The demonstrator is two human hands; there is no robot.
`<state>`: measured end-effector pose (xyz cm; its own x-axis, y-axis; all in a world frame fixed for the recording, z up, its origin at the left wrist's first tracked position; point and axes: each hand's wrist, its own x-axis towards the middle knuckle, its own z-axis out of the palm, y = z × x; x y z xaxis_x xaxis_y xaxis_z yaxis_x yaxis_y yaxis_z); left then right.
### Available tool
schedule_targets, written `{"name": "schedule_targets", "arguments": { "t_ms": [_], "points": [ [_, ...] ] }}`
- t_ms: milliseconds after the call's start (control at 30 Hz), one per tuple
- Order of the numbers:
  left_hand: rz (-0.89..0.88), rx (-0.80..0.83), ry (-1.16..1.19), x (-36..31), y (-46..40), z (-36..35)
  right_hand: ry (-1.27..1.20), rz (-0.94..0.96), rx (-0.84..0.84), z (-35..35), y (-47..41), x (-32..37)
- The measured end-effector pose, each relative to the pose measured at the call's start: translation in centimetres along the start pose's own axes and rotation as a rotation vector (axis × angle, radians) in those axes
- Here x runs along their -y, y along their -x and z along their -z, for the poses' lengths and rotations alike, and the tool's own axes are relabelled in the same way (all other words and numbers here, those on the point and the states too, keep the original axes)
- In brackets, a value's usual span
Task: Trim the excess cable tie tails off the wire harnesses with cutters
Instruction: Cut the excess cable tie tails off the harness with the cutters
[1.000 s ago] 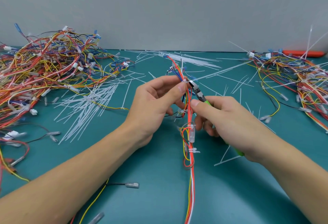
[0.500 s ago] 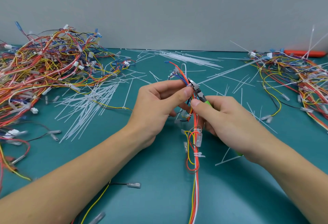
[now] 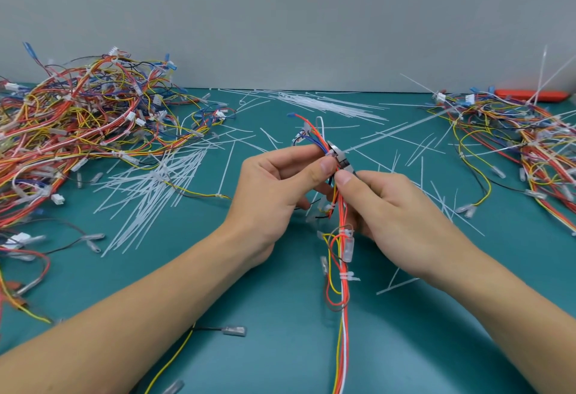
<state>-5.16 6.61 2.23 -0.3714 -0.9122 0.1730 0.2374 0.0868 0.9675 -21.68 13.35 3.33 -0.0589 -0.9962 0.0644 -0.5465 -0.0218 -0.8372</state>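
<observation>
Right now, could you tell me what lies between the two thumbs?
In the head view, the harness and cutter head sit between the left hand and right hand.

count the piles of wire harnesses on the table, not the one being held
2. One big pile of harnesses lies at the far left of the table; a second pile lies at the far right and runs out of view, so more may be hidden.

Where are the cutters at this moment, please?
In the head view the cutters are just right of centre, gripped by the right hand, their metal head against the wire harness just above the left hand's thumb.
</observation>
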Motion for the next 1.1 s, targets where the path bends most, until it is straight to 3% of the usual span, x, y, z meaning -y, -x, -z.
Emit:
{"name": "schedule_targets", "arguments": {
  "t_ms": [367, 433, 567, 733, 1100],
  "points": [
    [-0.03, -0.01, -0.027, 0.2, -0.1, -0.1, 0.205, 0.014, -0.07, -0.2, 0.3, 0.8],
    [-0.026, -0.006, -0.021, 0.2, 0.0, -0.1, 0.118, -0.009, -0.048, -0.2, 0.2, 0.5],
    [-0.022, -0.004, -0.016, 0.1, 0.0, 0.0, -0.311, -0.147, 0.068, -0.2, -0.1, 0.7],
    [-0.025, 0.004, -0.026, 0.3, 0.0, 0.1, -0.521, -0.216, 0.215, 0.8, -0.1, 0.6],
    [-0.01, -0.027, -0.013, 0.4, -0.1, 0.2, -0.466, -0.221, 0.229, 1.0, 0.1, 0.9]
  ]
}}
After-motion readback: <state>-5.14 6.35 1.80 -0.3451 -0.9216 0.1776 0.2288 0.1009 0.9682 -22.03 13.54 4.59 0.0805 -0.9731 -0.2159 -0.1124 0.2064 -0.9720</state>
